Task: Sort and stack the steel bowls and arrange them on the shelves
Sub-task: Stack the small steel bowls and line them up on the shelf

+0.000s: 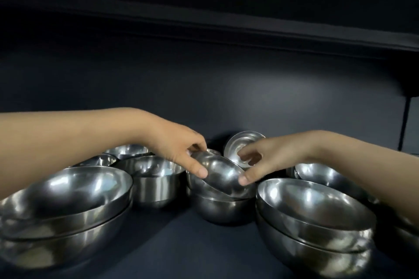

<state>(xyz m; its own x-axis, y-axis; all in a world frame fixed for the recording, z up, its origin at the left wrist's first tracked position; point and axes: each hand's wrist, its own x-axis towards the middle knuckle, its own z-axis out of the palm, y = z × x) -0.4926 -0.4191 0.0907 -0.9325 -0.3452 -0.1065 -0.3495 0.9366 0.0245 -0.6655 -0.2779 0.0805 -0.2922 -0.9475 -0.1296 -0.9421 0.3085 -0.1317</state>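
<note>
Two arms show at the near edges, one on each side, and both are bare all the way down to the fingertips. The left forearm (79, 129) is broad and smooth. The left hand (176, 145) has a small dark fleck on its back, close to the first knuckle. The right hand (269, 156) is blurred about the fingers. Both thumbnails are short and plain.

The far rim of the tilted bowl (223, 173) is covered where it is gripped by the left hand (179, 149). The small bowl (240, 144) behind the right hand (263, 161) is partly hidden by it. The bowls (317, 173) beneath the right forearm are masked, and the stack (59, 213) left of the left hand is cropped.
</note>
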